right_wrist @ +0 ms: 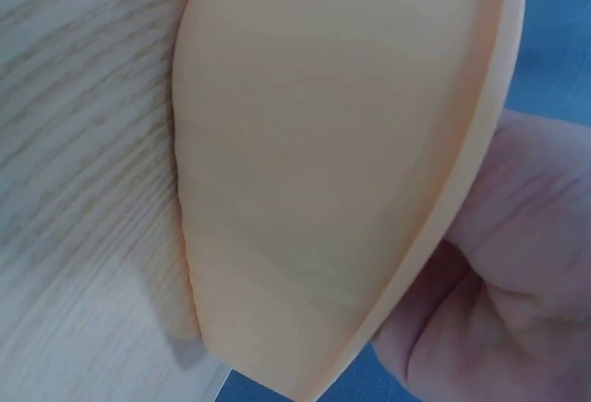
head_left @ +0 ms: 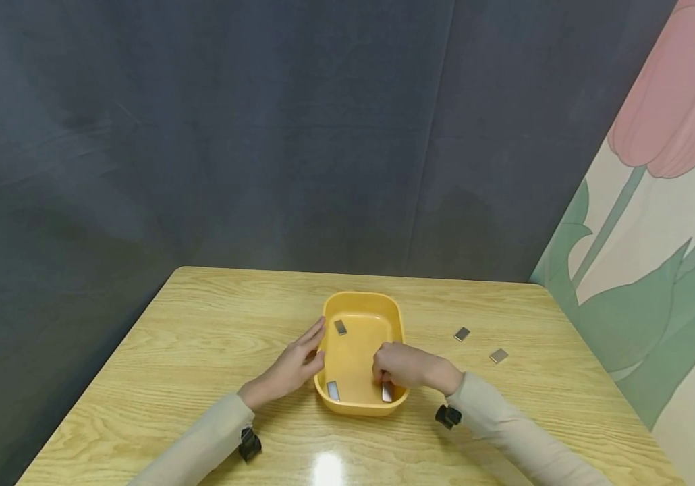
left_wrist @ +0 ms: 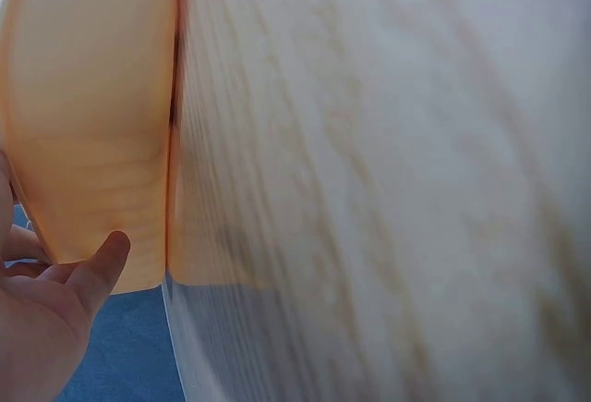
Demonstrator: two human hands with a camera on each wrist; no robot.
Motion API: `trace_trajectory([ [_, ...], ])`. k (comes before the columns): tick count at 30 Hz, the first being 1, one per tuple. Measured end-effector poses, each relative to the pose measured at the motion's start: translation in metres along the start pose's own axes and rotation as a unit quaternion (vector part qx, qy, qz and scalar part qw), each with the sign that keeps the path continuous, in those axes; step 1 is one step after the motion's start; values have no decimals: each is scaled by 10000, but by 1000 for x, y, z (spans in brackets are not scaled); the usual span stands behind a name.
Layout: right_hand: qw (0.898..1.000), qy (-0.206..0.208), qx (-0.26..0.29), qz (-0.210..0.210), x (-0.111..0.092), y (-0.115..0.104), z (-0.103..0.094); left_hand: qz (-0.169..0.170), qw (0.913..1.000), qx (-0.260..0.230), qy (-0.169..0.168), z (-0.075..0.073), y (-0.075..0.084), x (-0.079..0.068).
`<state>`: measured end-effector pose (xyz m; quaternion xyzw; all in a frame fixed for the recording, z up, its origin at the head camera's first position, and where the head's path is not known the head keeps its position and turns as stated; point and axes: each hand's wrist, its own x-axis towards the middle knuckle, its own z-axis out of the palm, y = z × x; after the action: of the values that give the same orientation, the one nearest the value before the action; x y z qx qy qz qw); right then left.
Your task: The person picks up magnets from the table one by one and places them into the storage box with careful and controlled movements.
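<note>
A yellow plastic tub stands on the wooden table. My left hand is at its left side with fingers extended; in the left wrist view one fingertip touches the outer wall. Over the right rim reaches my right hand, fingers curled down inside the tub. Just under them a small shiny metal block shows in the near right corner, its upper end hidden by the hand. Whether the fingertips pinch anything is hidden. Another metal block lies in the near left corner, and a third block near the far left.
Two more small metal blocks lie on the table right of the tub, one farther back and one nearer. A dark curtain hangs behind the table. At the right is a wall with painted tulips.
</note>
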<state>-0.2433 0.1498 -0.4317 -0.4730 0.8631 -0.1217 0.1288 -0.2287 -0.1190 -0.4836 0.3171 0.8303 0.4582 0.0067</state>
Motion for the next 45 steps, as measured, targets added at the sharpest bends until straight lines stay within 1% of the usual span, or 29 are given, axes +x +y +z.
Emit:
trace_trajectory([
  [5,9986,-145,493,152,-1,-2,0,-4,10000,20,10,0,1,0],
  [8,9979,-147,597,182,-1,-3,0,2,10000,38,19,0,1,0],
  [21,9990,-87,435,91,-1,-2,1,-78,9999,-45,-63,-1,1,-1],
  [28,9995,-7,304,3,-1,-1,1,81,10000,14,10,-1,0,0],
  [34,9997,56,253,-22,-1,0,2,109,9999,31,29,0,-1,0],
  [37,9998,65,185,-43,0,1,3,58,10000,67,26,0,-1,-1],
  [42,9998,166,5,-93,0,3,3,-132,9999,58,-21,-1,1,-1],
  [45,9996,237,-29,-118,0,4,3,-97,9999,96,-5,0,1,-1],
])
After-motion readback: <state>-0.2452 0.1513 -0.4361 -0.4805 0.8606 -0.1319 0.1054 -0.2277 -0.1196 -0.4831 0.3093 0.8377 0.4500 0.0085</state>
